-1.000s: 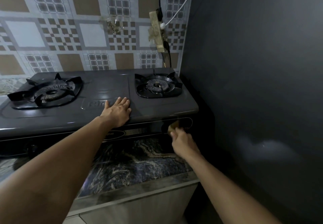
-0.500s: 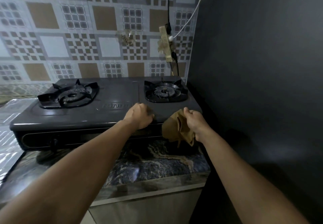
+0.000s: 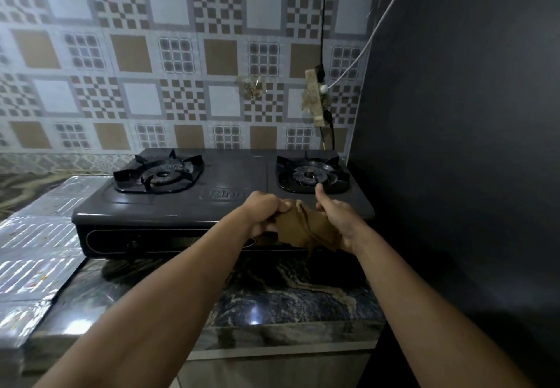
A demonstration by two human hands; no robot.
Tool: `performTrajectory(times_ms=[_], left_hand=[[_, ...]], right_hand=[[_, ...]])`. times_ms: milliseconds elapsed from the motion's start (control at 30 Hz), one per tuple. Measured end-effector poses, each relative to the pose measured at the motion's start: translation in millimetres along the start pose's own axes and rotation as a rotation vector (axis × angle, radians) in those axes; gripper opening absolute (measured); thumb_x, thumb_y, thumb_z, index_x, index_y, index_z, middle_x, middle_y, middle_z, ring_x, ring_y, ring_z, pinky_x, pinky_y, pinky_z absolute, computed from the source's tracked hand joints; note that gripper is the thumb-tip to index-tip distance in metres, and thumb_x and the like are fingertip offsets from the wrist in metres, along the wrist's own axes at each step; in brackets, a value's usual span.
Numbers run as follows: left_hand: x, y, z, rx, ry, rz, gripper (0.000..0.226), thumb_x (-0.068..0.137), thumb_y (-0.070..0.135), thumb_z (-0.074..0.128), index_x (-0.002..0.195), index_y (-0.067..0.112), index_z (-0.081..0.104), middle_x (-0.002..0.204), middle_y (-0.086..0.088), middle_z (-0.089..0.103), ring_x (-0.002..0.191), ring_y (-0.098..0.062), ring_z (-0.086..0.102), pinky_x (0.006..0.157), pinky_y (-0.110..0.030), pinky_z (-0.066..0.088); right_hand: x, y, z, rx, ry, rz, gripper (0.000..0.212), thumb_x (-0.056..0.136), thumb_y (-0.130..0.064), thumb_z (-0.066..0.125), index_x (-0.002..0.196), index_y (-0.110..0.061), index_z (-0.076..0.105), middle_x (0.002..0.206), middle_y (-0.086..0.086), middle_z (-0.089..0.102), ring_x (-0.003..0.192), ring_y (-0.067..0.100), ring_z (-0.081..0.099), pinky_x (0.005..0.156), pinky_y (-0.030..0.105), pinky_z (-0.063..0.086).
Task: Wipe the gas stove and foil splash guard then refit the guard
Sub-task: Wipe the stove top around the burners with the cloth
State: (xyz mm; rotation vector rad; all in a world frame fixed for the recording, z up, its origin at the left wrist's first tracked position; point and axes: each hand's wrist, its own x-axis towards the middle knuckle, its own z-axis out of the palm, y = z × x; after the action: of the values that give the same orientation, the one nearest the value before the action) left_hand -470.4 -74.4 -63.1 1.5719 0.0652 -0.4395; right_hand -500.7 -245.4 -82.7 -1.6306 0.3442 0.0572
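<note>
Centre of frame: the left hand (image 3: 263, 212) and right hand (image 3: 338, 219) both grip a brown cloth (image 3: 304, 226), fingers curled closed, right thumb raised. The two-burner gas stove (image 3: 194, 205) sits directly behind. The foil splash guard (image 3: 36, 242) lies flat at lower left.

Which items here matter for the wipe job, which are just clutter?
Job: brown cloth held by left hand and right hand; gas stove; foil splash guard lying flat left of stove.
Bystanders: wall power strip; white cable; marble counter.
</note>
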Motion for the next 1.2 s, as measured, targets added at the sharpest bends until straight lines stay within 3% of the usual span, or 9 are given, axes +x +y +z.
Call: performTrajectory(times_ms=[133, 267, 367, 467, 667, 800, 867, 1067, 1200], left_hand=[[-7, 11, -12, -0.112, 0.061, 0.020, 0.017, 0.091, -0.006, 0.052, 0.107, -0.009, 0.058, 0.087, -0.018, 0.064, 0.073, -0.029, 0.066, 0.049, -0.038, 0.059], [-9, 13, -27, -0.087, 0.137, 0.018, 0.025, 0.090, -0.005, 0.056, 0.114, -0.009, 0.055, 0.099, -0.021, 0.065, 0.078, -0.029, 0.066, 0.049, -0.038, 0.058], [-8, 14, -36, -0.072, 0.186, 0.049, 0.025, 0.088, -0.004, 0.060, 0.113, -0.008, 0.058, 0.106, -0.024, 0.065, 0.082, -0.030, 0.065, 0.047, -0.034, 0.057], [-11, 10, -41, 0.045, 0.245, 0.086, 0.013, 0.089, 0.002, 0.061, 0.102, -0.001, 0.062, 0.089, -0.015, 0.064, 0.074, -0.023, 0.062, 0.046, -0.030, 0.054], [-4, -1, -45, 0.676, 0.471, 0.308, 0.030, 0.075, 0.030, 0.075, 0.100, 0.014, 0.067, 0.103, -0.003, 0.065, 0.102, -0.023, 0.059, 0.085, -0.036, 0.051], [-20, 0, -39, 0.249, 0.137, 0.295, 0.035, 0.082, 0.040, 0.073, 0.082, 0.006, 0.067, 0.079, -0.008, 0.067, 0.075, -0.021, 0.063, 0.075, -0.035, 0.053], [-23, -3, -42, 0.296, 0.026, 0.300, 0.040, 0.073, 0.044, 0.080, 0.086, 0.008, 0.067, 0.080, -0.005, 0.068, 0.076, -0.018, 0.065, 0.073, -0.035, 0.055], [-21, -11, -61, 0.444, 0.067, 0.345, 0.008, 0.076, 0.003, 0.075, 0.076, 0.008, 0.069, 0.079, -0.006, 0.070, 0.075, -0.016, 0.065, 0.072, -0.037, 0.057], [-27, -15, -72, 0.426, 0.036, 0.323, 0.035, 0.064, 0.043, 0.086, 0.079, 0.016, 0.067, 0.081, 0.001, 0.069, 0.078, -0.012, 0.066, 0.075, -0.033, 0.055]], right_hand=[[-4, 13, 10, 0.149, -0.193, -0.086, 0.074, 0.063, -0.048, 0.079, 0.120, -0.004, 0.057, 0.104, 0.012, 0.070, 0.093, 0.023, 0.068, 0.078, 0.037, 0.056], [-2, 18, 23, 0.139, -0.220, -0.150, 0.012, 0.086, -0.005, 0.066, 0.097, 0.000, 0.067, 0.094, 0.020, 0.069, 0.076, 0.026, 0.070, 0.068, 0.035, 0.057], [-2, 9, 27, 0.079, -0.154, -0.142, 0.017, 0.094, -0.007, 0.057, 0.079, -0.011, 0.064, 0.082, 0.013, 0.065, 0.068, 0.020, 0.063, 0.061, 0.031, 0.052], [-4, 1, 28, 0.034, -0.121, -0.134, 0.016, 0.094, -0.014, 0.058, 0.079, -0.018, 0.064, 0.081, 0.001, 0.068, 0.083, 0.017, 0.065, 0.077, 0.037, 0.051], [-11, -18, 37, 0.030, -0.127, -0.195, 0.016, 0.097, -0.011, 0.054, 0.086, -0.011, 0.064, 0.079, 0.008, 0.069, 0.068, 0.019, 0.066, 0.063, 0.034, 0.056], [-10, -29, 45, -0.023, -0.096, -0.223, 0.015, 0.097, -0.012, 0.054, 0.087, -0.010, 0.066, 0.085, 0.013, 0.073, 0.076, 0.026, 0.069, 0.072, 0.042, 0.057], [-7, -32, 46, -0.051, -0.088, -0.238, 0.015, 0.096, -0.012, 0.056, 0.085, -0.011, 0.066, 0.084, 0.012, 0.073, 0.077, 0.026, 0.070, 0.072, 0.044, 0.059], [7, -41, 53, -0.276, 0.019, -0.338, 0.023, 0.098, -0.017, 0.051, 0.080, -0.014, 0.066, 0.078, 0.006, 0.062, 0.078, 0.021, 0.056, 0.068, 0.033, 0.044], [10, -50, 68, -0.304, -0.006, -0.376, 0.022, 0.096, -0.021, 0.054, 0.082, -0.009, 0.066, 0.078, 0.009, 0.061, 0.075, 0.022, 0.056, 0.067, 0.034, 0.044]])
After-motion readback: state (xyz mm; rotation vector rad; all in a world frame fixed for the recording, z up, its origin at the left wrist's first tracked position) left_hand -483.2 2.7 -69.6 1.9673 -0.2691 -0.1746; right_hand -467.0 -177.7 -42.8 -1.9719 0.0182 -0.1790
